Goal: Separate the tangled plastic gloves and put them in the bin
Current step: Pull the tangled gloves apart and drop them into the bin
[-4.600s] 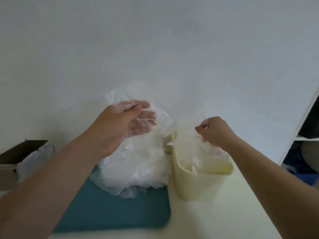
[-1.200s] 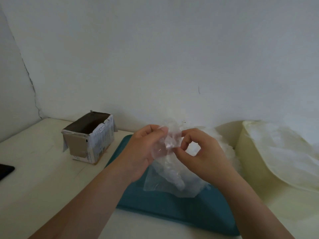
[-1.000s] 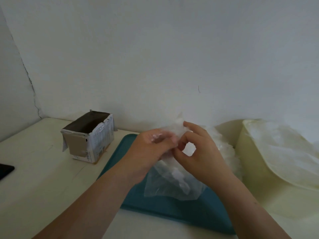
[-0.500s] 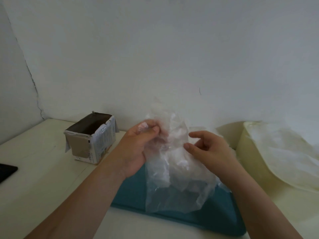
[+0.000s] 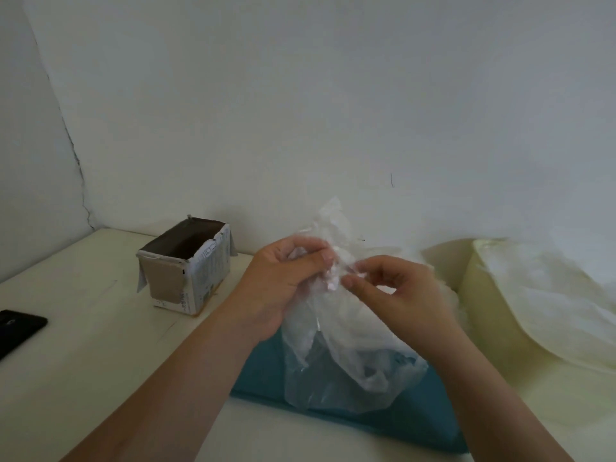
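A clump of clear plastic gloves (image 5: 336, 355) hangs above the teal tray (image 5: 393, 425), lifted by both hands. My left hand (image 5: 283, 281) grips the top of the clump with curled fingers. My right hand (image 5: 396, 295) pinches a fold of plastic beside it, thumb against forefinger. More crumpled gloves (image 5: 430, 278) lie on the tray behind my right hand. The cream bin (image 5: 483, 315) stands at the right, with loose gloves (image 5: 550, 301) draped over its rim.
A small open cardboard box (image 5: 186, 268) sits on the white table (image 5: 83, 345) at the left, near the wall. A black phone (image 5: 16, 328) lies at the left edge. The white wall stands close behind everything.
My hands have come back together at the top of the clump, and the right hand now pinches the plastic. The clump hangs slightly lower than half a second ago.
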